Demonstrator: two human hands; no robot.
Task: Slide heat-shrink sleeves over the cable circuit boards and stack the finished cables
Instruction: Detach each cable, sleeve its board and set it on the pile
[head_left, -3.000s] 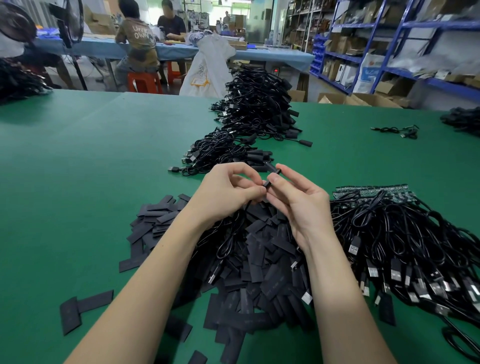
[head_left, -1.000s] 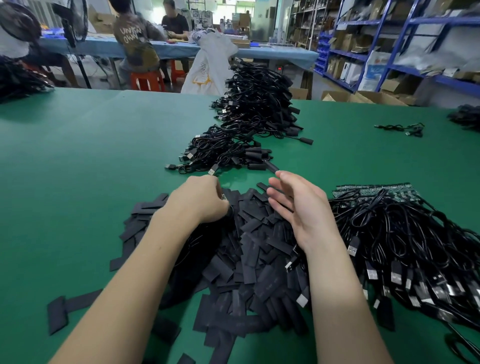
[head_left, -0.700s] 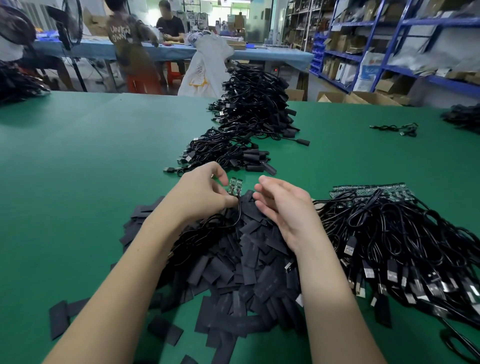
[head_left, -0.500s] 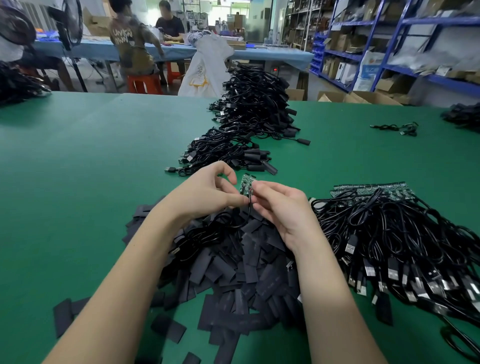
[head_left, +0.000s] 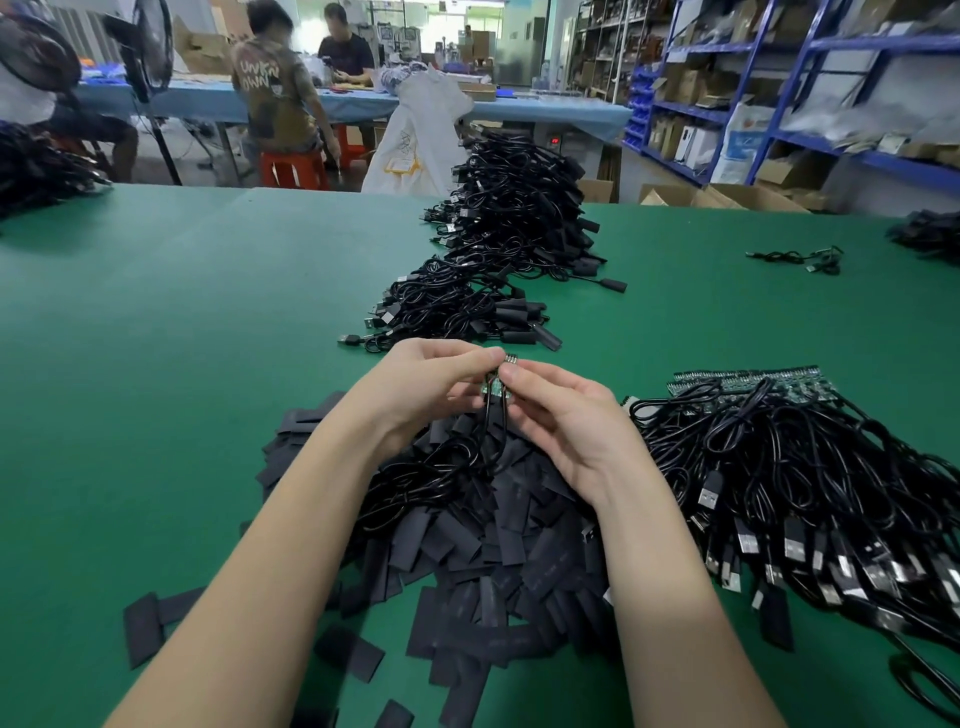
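I see my left hand (head_left: 426, 384) and right hand (head_left: 566, 421) meeting above the green table (head_left: 182, 364), both pinching one small circuit board (head_left: 497, 387) between their fingertips. The board stands nearly upright between the two hands, its top edge poking out above the fingers, and its black cable (head_left: 467, 457) hangs down from it onto the pile of flat black sleeves (head_left: 493, 545) just beneath my wrists. I think no sleeve is on the board, though the fingers hide much of it. The unfinished cables (head_left: 805, 483) lie in a heap to the right of my right hand, boards at their far end. The finished cables (head_left: 457, 306) are stacked just beyond my hands.
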